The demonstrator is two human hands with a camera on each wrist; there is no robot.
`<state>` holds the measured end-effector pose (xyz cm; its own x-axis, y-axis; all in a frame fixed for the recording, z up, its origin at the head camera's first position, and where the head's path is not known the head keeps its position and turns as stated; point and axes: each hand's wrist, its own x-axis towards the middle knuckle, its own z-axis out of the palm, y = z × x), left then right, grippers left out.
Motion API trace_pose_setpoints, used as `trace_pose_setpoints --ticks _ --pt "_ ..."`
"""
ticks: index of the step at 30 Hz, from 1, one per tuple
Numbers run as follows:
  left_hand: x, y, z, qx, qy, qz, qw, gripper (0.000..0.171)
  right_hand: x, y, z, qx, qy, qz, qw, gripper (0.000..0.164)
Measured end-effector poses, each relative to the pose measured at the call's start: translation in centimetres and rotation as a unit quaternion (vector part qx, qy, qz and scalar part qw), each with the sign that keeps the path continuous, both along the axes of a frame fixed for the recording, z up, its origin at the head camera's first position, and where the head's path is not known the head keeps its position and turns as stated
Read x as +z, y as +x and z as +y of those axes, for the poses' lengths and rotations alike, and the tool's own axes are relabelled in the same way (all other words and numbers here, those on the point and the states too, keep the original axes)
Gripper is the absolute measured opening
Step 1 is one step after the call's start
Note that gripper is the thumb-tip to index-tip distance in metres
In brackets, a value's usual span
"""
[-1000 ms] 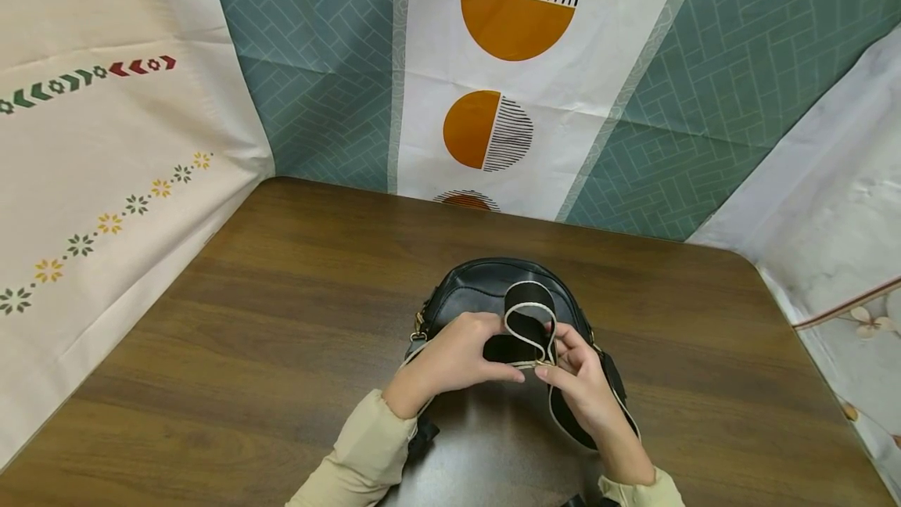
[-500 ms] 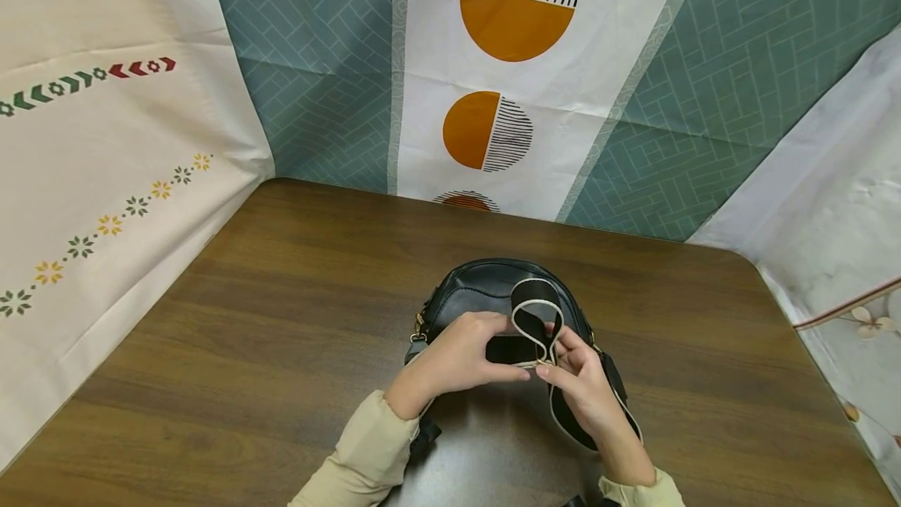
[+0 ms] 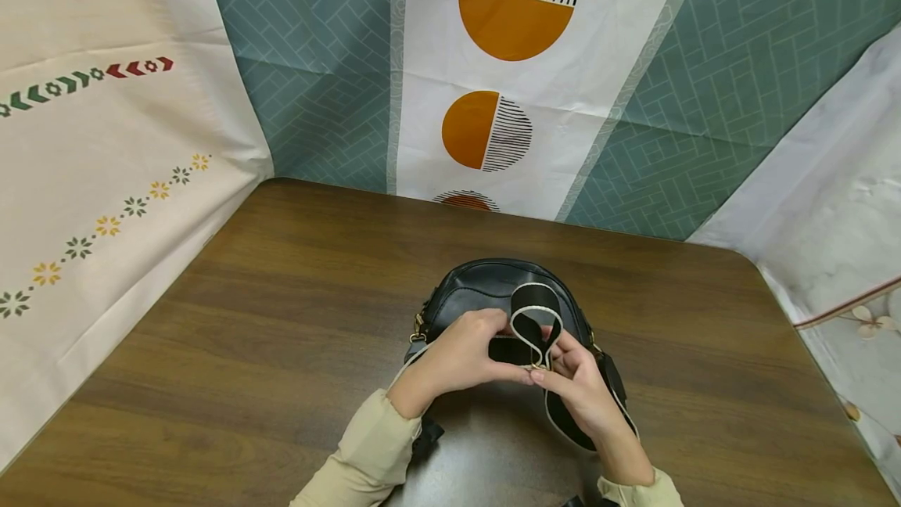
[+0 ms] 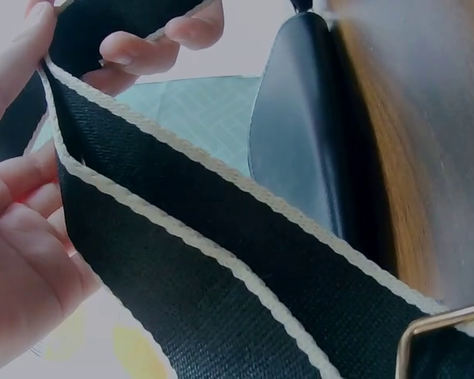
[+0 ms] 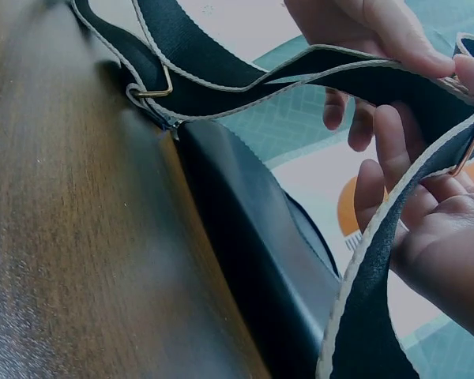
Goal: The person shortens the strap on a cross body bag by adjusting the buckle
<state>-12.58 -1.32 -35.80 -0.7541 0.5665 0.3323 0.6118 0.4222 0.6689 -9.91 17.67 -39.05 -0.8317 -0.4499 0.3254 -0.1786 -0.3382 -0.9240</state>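
Observation:
A black leather bag (image 3: 461,300) stands on the table, and its wide black strap (image 3: 535,297) with cream braided edges rises in a loop in front of it. My left hand (image 3: 464,354) holds the strap from the left, thumb stretched towards the loop's base. From the right, my right hand (image 3: 580,386) pinches the strap there, the two thumb tips close together. Beside the fingers in the right wrist view is a gold metal slider (image 5: 472,146) with the strap running through it. Another gold ring (image 4: 423,328) sits lower on the strap in the left wrist view.
The brown wooden table (image 3: 296,319) extends around the bag. Patterned cloth hangs (image 3: 331,77) rise along its back and both sides. A dark strap piece (image 3: 427,438) lies beside the left sleeve, and the strap's lower loop hangs by my right wrist.
My left thumb has moved slightly right, closer to the right thumb. The upright strap loop shifted a little right, then settled slightly lower. The bag stays in place.

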Motion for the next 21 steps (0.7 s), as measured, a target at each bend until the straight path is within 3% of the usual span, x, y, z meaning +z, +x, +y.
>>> trace_pose_setpoints --ticks 10,17,21 --pt "0.1 -0.1 -0.1 0.043 -0.019 0.047 0.9978 0.044 0.1 0.1 0.0 -0.023 0.035 -0.006 0.999 0.040" --pt "-0.2 -0.4 -0.8 0.001 0.039 -0.008 0.9992 0.023 0.2 0.1 0.4 -0.039 0.040 -0.011 0.998 0.042" --pt "-0.3 -0.6 -1.2 -0.019 0.064 -0.012 0.9977 0.013 0.2 0.2 0.4 -0.058 0.066 -0.001 0.996 0.042"
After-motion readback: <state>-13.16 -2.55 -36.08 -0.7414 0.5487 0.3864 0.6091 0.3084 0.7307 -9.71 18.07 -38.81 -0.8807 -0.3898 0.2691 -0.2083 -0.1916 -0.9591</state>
